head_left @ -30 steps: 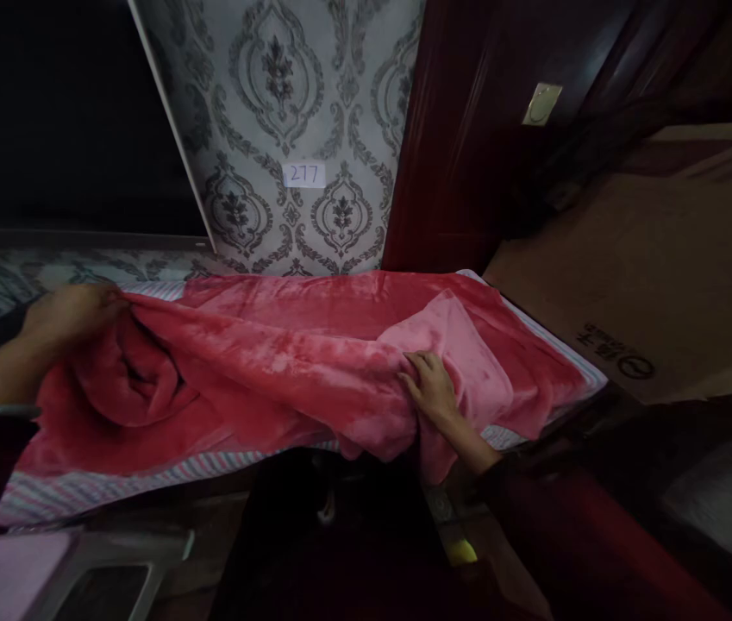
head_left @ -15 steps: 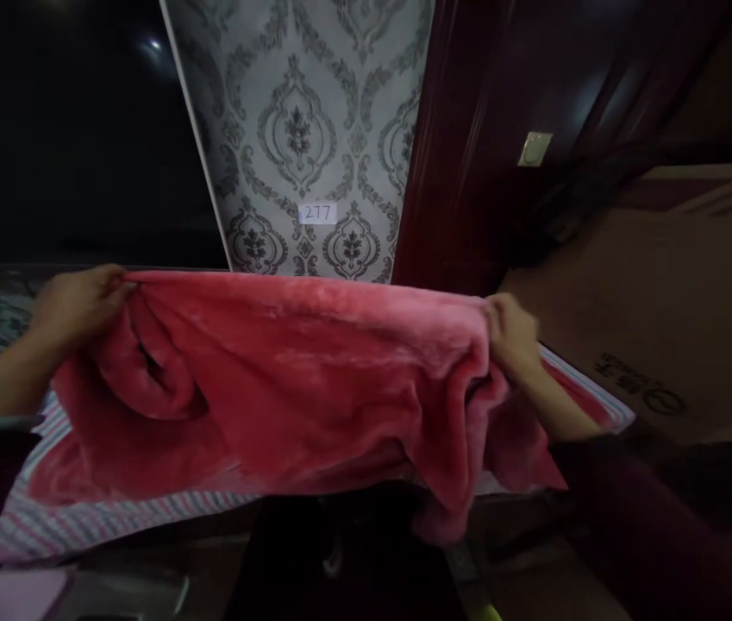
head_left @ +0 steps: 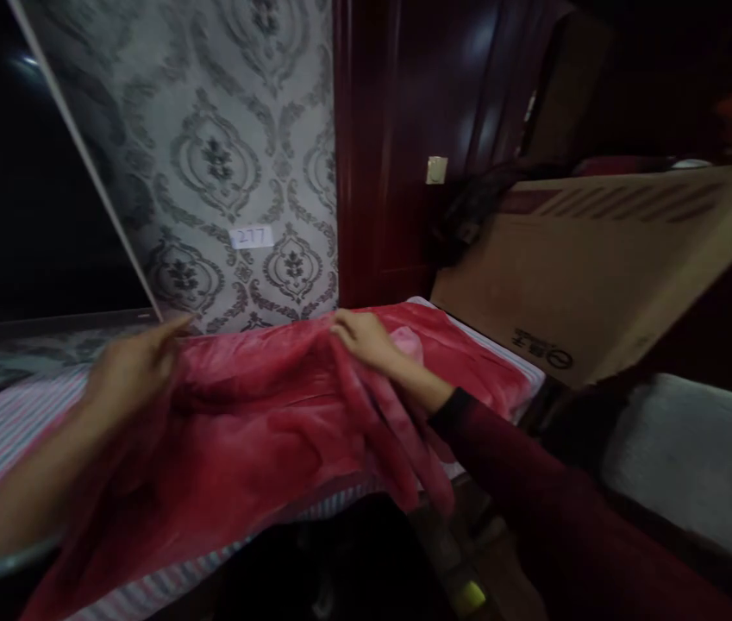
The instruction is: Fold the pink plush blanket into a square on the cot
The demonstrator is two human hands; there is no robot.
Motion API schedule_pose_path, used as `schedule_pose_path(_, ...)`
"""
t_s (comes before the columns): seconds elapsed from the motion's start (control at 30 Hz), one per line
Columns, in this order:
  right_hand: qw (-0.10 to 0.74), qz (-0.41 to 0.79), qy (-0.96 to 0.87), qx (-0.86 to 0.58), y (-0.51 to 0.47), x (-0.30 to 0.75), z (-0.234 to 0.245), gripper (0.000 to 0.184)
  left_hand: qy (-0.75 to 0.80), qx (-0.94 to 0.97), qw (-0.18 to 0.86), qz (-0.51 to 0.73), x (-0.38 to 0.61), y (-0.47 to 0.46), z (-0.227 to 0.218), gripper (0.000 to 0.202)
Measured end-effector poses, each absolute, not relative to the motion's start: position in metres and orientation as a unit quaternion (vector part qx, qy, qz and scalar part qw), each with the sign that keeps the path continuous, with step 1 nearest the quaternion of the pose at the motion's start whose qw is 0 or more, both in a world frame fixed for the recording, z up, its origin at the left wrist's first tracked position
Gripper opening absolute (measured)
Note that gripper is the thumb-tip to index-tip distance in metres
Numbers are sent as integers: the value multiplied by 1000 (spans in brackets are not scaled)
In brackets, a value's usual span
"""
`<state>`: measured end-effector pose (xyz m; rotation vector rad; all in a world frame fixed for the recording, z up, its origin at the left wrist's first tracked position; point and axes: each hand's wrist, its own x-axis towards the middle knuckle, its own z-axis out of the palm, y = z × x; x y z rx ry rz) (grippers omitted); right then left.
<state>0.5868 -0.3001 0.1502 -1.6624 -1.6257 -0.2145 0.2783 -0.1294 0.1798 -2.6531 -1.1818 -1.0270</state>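
A red plush blanket point(head_left: 262, 440) lies rumpled across a striped cloth point(head_left: 22, 414). My left hand point(head_left: 133, 362), slightly blurred, is closed on the blanket's left part, with folds hanging below the fingers. Near the middle of its far edge, my right hand point(head_left: 366, 338) pinches a bunched part, from which long folds drop over the near edge. To the right of that hand, the rest of the blanket lies flatter on the striped cloth.
Behind stands a patterned wall with a paper label point(head_left: 253, 236) reading 277. A dark screen point(head_left: 29, 190) is at the left. A cardboard box point(head_left: 572, 267) leans at the right, above a pale grey padded surface point(head_left: 695, 466).
My hands have come closer together, and the blanket is no longer stretched taut between them. Its right part now lies on the striped cloth. The view has turned to the right.
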Motion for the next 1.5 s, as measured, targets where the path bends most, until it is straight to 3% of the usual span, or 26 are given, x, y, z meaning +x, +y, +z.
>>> schedule_pose_path(0.17,397,-27,-671,-625,-298,533,123,12,-200,-919,-89,-328,358,-211,127,59)
schedule_pose_path(0.3,518,47,-644,-562,-314,532,94,16,-199,-931,-158,-262,379,-214,110,35)
schedule_pose_path(0.43,645,92,-491,-578,-354,581,43,27,-208,-924,-167,-274,375,-205,115,27)
schedule_pose_path(0.53,685,35,-271,-675,-403,624,-6,38,-215,-916,-178,-288,370,-203,120,24)
schedule_pose_path(0.63,677,39,-194,-709,-446,634,-54,49,-224,-914,-185,-284,370,-202,121,25)
schedule_pose_path(0.73,673,125,-178,-707,-467,608,-91,60,-234,-911,-186,-284,374,-203,121,23)
schedule_pose_path(0.83,683,292,-174,-646,-468,573,-105,62,-239,-910,-187,-282,374,-203,122,26)
schedule_pose_path(0.9,686,363,-176,-606,-465,564,-95,58,-249,-907,-188,-282,372,-202,126,28)
schedule_pose_path(0.97,708,348,-190,-584,-461,572,-66,55,-275,-897,-190,-290,366,-198,131,28)
schedule_pose_path(1.1,765,138,-272,-567,-450,626,32,43,-342,-850,-201,-347,350,-183,146,32)
schedule_pose_path(1.27,722,-6,-380,-577,-413,671,149,38,-428,-788,-218,-385,323,-168,169,37)
schedule_pose_path(1.4,719,12,-407,-563,-361,671,189,40,-462,-760,-210,-406,304,-162,183,37)
schedule_pose_path(1.5,739,100,-380,-547,-321,665,194,36,-469,-764,-188,-402,292,-154,185,35)
